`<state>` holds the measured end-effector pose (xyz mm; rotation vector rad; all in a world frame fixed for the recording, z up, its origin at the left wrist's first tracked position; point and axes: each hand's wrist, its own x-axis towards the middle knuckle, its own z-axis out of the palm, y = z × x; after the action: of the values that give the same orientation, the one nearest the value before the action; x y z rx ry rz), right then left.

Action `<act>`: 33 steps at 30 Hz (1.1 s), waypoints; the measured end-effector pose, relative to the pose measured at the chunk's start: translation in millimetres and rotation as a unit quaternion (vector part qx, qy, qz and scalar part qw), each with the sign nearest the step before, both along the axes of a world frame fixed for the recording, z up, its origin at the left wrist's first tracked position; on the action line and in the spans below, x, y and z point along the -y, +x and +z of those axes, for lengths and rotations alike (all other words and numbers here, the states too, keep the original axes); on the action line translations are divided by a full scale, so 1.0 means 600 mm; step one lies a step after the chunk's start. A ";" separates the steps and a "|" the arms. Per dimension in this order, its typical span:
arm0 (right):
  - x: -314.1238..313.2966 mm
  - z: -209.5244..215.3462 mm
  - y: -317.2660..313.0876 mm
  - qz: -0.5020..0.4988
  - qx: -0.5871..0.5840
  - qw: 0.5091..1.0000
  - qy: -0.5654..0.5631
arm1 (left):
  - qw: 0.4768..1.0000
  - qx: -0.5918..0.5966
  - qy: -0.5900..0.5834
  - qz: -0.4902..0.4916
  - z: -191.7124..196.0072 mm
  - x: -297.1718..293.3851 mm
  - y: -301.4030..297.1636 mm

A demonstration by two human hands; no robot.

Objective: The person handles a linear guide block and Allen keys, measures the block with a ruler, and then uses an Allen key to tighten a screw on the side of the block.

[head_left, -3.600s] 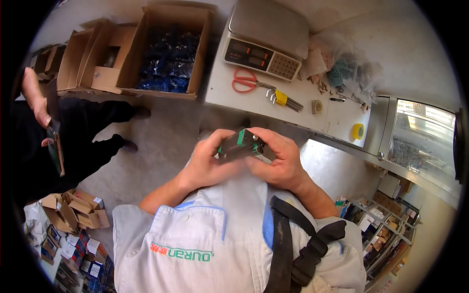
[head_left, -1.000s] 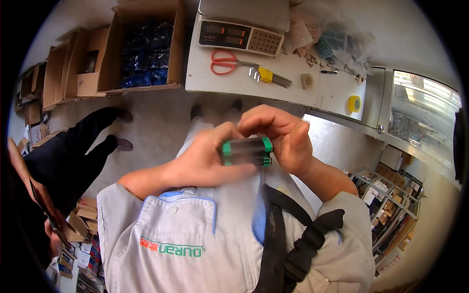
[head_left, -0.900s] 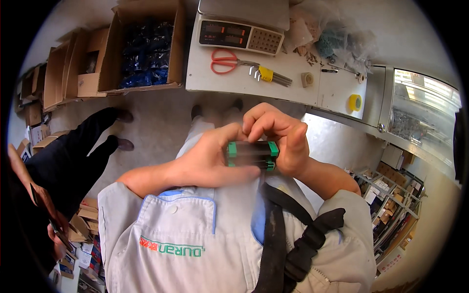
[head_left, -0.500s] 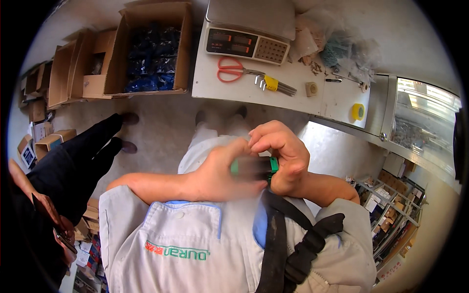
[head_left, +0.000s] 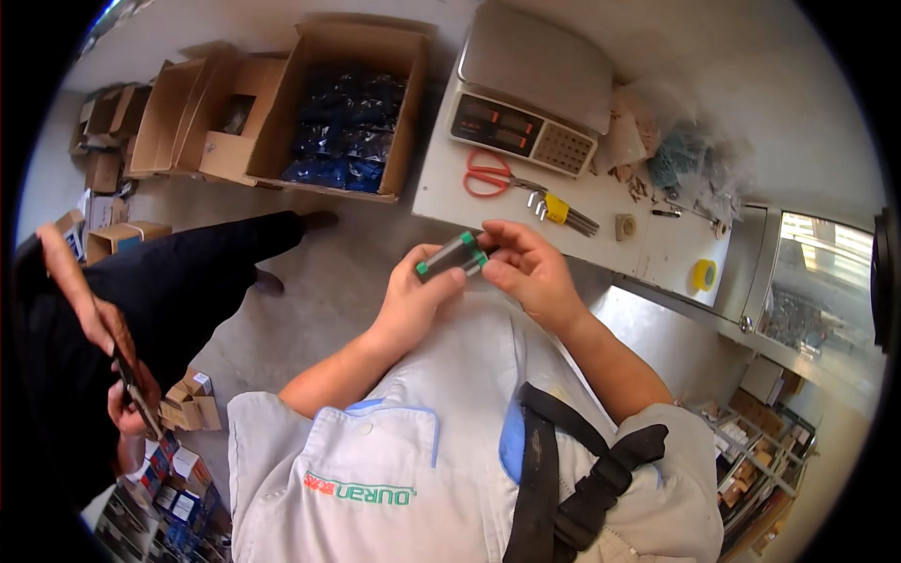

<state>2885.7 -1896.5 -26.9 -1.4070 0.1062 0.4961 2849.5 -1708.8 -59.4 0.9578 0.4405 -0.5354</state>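
A small oblong case (head_left: 449, 259) with green corner pieces and a dark grey middle is held in front of my chest, tilted up to the right. My left hand (head_left: 410, 305) is closed round its left side, the thumb lying along the near edge. My right hand (head_left: 537, 281) has its thumb and curled fingers at the case's right end, closed there. Part of that end is hidden behind the fingers, and the case's exact kind cannot be made out.
Ahead, a white table holds a scale (head_left: 526, 113), red-handled scissors (head_left: 488, 175), hex keys (head_left: 568, 216) and yellow tape (head_left: 704, 274). Left of it stands a carton (head_left: 404, 141) of dark bagged items. A person in dark trousers (head_left: 188, 263) holds a phone (head_left: 137, 394) at far left.
Both hands and the case have moved up and away from my chest, toward the table. The case now shows more clearly. The view has shifted, and the other person's arm and phone stand higher.
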 end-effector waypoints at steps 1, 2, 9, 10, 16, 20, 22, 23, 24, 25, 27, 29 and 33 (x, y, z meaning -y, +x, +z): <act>0.001 -0.016 -0.003 0.034 -0.058 0.998 0.003 | 1.000 -0.011 -0.010 0.014 -0.033 -0.001 0.002; 0.008 -0.046 0.004 0.084 -0.103 0.990 -0.037 | 0.999 -0.024 -0.007 0.020 -0.069 -0.002 0.004; 0.114 -0.271 0.073 0.151 0.315 0.750 -0.561 | 0.990 -0.097 0.053 0.084 -0.251 0.045 0.015; 0.120 -0.280 0.100 0.157 0.337 0.718 -0.589 | 0.988 -0.098 0.056 0.107 -0.258 0.055 0.020; 0.198 -0.359 0.128 0.190 0.376 0.663 -0.619 | 0.981 -0.089 0.027 0.168 -0.310 0.109 0.055; 0.287 -0.402 0.100 0.134 0.429 0.648 -0.615 | 0.982 -0.044 0.053 0.178 -0.308 0.156 0.082; 0.332 -0.406 0.093 0.108 0.417 0.661 -0.615 | 0.980 -0.027 0.084 0.177 -0.304 0.171 0.092; 0.355 -0.405 0.090 0.105 0.409 0.664 -0.618 | 0.980 -0.018 0.123 0.158 -0.306 0.175 0.094; 0.377 -0.403 0.089 0.102 0.401 0.667 -0.620 | 0.977 -0.009 0.163 0.139 -0.308 0.176 0.094; 0.399 -0.404 0.090 0.102 0.403 0.669 -0.617 | 0.976 -0.007 0.166 0.141 -0.314 0.178 0.096; 0.440 -0.408 0.095 0.092 0.385 0.678 -0.620 | 0.971 0.026 0.206 0.118 -0.321 0.183 0.101; 0.478 -0.412 0.106 0.095 0.388 0.685 -0.609 | 0.968 0.026 0.208 0.138 -0.322 0.194 0.110; 0.513 -0.402 0.123 0.102 0.389 0.677 -0.616 | 0.942 0.060 0.302 0.133 -0.317 0.201 0.117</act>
<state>2959.7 -2204.4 -268.1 -2.8939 -0.5296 -0.1518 2919.7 -1829.3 -249.6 1.4834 0.6317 -0.0837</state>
